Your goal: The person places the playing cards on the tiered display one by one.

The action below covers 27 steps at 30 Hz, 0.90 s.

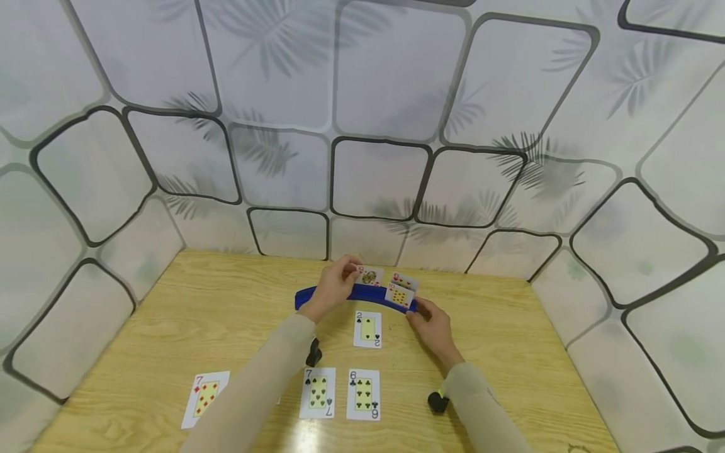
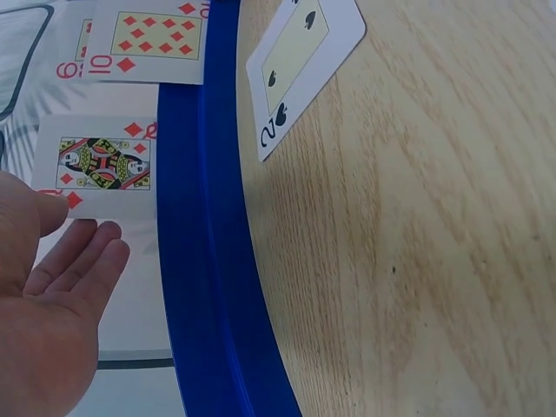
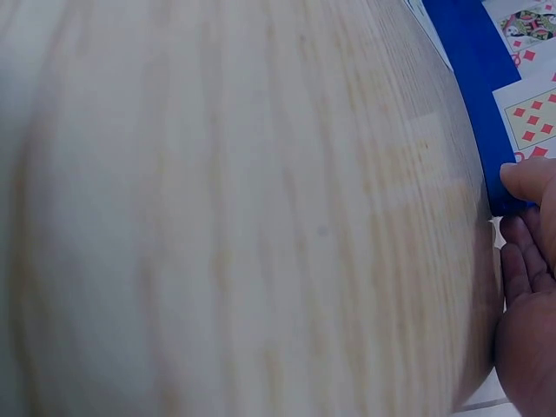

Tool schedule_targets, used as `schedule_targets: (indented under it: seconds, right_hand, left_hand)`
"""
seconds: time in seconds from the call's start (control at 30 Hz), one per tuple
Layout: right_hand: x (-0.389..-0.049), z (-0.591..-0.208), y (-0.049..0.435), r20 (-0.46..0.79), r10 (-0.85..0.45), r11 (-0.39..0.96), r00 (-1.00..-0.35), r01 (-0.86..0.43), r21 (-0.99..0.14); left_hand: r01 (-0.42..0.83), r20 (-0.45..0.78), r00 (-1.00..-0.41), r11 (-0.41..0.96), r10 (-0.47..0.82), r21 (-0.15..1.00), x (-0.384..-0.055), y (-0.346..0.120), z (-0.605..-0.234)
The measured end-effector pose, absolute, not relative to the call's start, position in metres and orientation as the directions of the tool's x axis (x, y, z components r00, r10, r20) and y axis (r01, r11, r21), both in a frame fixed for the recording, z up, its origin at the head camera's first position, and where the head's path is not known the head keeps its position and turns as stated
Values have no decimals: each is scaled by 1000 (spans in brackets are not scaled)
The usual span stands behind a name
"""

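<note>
My left hand [image 1: 334, 284] pinches the corner of a queen of diamonds [image 2: 104, 167], thumb over its face and fingers behind. The card stands at the blue curved card holder [image 1: 367, 292], its lower edge at the slot. Farther right in the holder, a ten of diamonds [image 1: 399, 296] stands in front of a partly covered red card [image 1: 405, 281]. At the holder's right end, my right hand [image 1: 433, 327] grips it between thumb and fingers, the thumb [image 3: 526, 180] lying on the blue front.
Face up before the holder lies a two of spades [image 1: 367, 329]. Nearer are a seven of spades [image 1: 317, 393] and a six of clubs [image 1: 363, 394]. A seven of diamonds [image 1: 206, 397] lies at left, partly under the left sleeve [image 1: 255, 384]. A patterned wall covering [image 1: 374, 176] rises behind the wooden table [image 1: 498, 352].
</note>
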State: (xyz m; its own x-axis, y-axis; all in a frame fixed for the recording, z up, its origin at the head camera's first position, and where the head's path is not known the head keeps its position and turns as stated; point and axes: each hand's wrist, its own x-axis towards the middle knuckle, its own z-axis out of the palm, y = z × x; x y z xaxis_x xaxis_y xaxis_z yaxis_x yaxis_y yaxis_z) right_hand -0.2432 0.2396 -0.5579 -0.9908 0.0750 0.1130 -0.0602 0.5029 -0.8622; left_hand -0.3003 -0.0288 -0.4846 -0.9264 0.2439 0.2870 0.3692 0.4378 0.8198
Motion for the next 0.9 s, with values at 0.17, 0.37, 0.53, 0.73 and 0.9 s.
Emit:
schedule_targets:
  seconds: [0.17,0.37,0.53,0.73,0.9]
  right_hand:
    - [-244,-559,240,131,75,511,-989,-75,-856]
    - [-243,-559,240,116,74,499,-990,-64,-864]
    - [-243,-556,240,92,71,491,-993,-46,-870]
    - [-243,-555,239,92,63,489,-994,-50,-871]
    - [-242,-556,240,106,66,500,-992,-59,-864]
  left_hand:
    - [334,253,-939,437,234,835,-296,-32,-483]
    - [386,320,-922,459,218,800,-284,-39,-484]
    - [380,308,-925,493,223,782,-270,-44,-485]
    - [354,239,-931,524,276,775,-252,-49,-491]
    - [331,156,-930,575,333,748,-245,-51,-498]
